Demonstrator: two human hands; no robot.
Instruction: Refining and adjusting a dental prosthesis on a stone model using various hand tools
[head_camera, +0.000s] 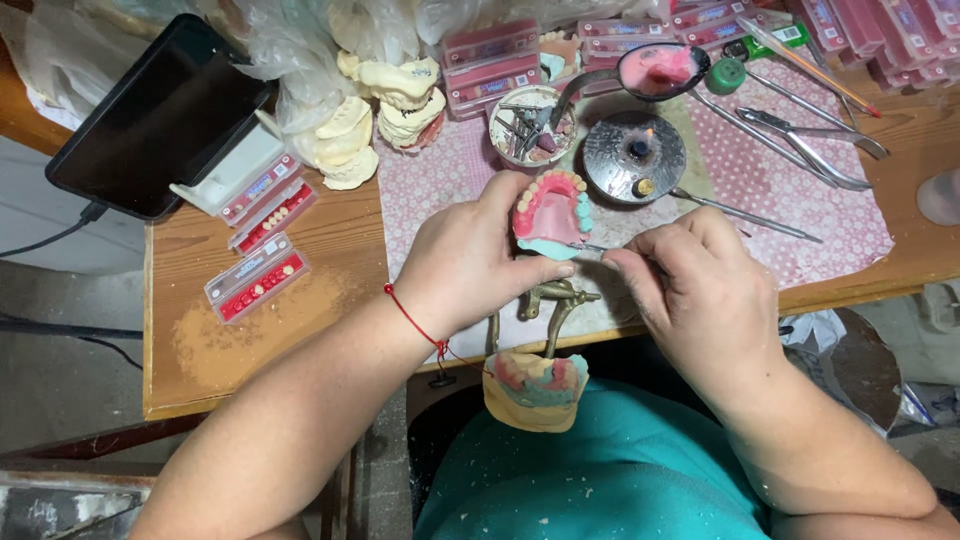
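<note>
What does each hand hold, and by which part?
The left hand holds a pink wax denture model by its left side and lower edge. The right hand pinches a thin metal instrument near its tip.

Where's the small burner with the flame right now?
In the head view, the round metal burner sits on the dotted pink mat, just beyond the right hand, right of the dish of burs and below the bowl of pink wax.
</note>
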